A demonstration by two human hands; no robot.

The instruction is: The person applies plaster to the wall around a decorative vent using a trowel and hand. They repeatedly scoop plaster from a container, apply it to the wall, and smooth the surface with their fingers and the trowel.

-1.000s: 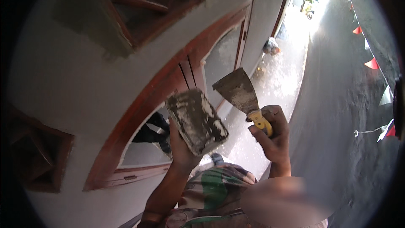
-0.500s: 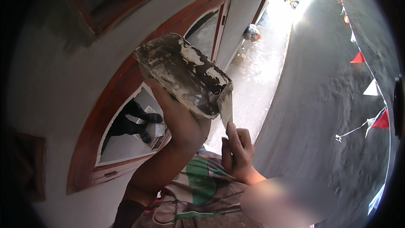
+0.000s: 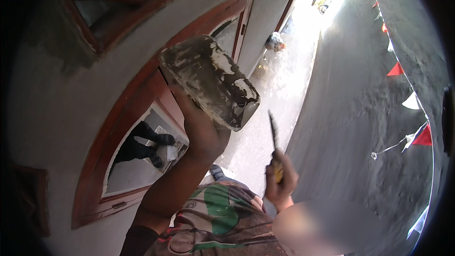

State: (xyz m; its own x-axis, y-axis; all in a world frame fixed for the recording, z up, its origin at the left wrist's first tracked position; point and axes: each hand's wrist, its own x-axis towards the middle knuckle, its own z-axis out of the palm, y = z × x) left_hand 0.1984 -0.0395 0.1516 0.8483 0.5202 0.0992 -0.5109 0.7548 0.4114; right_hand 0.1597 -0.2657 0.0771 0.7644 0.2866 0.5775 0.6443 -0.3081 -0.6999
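Note:
My left hand point(image 3: 179, 96) holds up a rectangular tray point(image 3: 208, 83), its inside smeared with dark and pale filler. Most of the fingers are hidden beneath and behind the tray. To the right, my right hand point(image 3: 283, 180) is closed round the yellow and black handle of a putty knife point(image 3: 274, 135). Its thin blade points upward, seen nearly edge-on, and stands apart from the tray's right corner. White filler patches cling to the tray's right part.
A red-brown door frame point(image 3: 97, 161) with glass panes is set in the grey wall point(image 3: 52, 90) at left. Above it is a red-brown window frame point(image 3: 102, 42). A filled plastic bag point(image 3: 275, 41) rests by the wall. A string of red and white pennants point(image 3: 422, 135) hangs at right.
The putty knife has left the tray's right corner; my right hand has moved slightly right and down and turned the blade edge-on. The tray is tilted a little differently.

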